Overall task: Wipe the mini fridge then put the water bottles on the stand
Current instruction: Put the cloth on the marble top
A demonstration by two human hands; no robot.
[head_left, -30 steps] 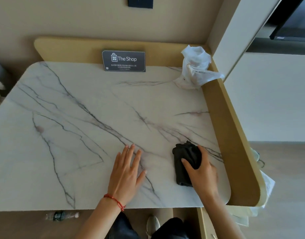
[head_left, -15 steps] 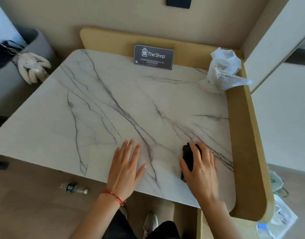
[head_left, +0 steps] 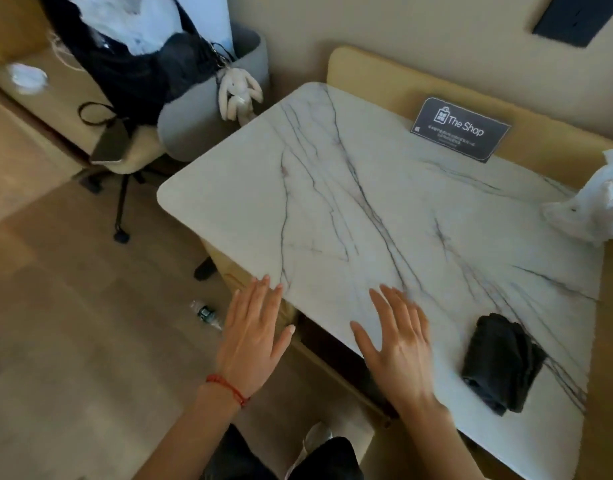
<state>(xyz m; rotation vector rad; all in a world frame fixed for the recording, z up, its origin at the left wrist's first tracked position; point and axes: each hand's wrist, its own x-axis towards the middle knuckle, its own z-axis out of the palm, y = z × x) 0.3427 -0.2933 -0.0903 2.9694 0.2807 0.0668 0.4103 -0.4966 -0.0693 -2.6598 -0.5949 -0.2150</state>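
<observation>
Water bottle [head_left: 205, 313], a clear one with a dark label, lies on its side on the wooden floor [head_left: 73, 341] just beyond the near left corner of the table [head_left: 332, 202]; the left hand's fingers hide part of it. Only this one bottle shows. Both hands are empty, fingers spread flat and palms down. The left hand [head_left: 255, 336], with a red string bracelet [head_left: 227, 388] at the wrist, hangs over the floor beside the table's near edge, its fingertips reaching that edge. The right hand [head_left: 397, 344] is over the marble top near the same edge; whether it rests on the surface cannot be told, as it is blurred. A folded black cloth [head_left: 502, 362] lies on the marble to the right of the right hand, apart from it. At the back of the table a dark card [head_left: 461, 128] reading "The Shop" leans against the tan raised rim [head_left: 374, 71]. A crumpled white plastic bag [head_left: 596, 206] sits at the far right corner. Left of the table stands a grey chair [head_left: 208, 123] with dark bags piled on it and a small white plush rabbit [head_left: 239, 93] dangling over its arm.
</observation>
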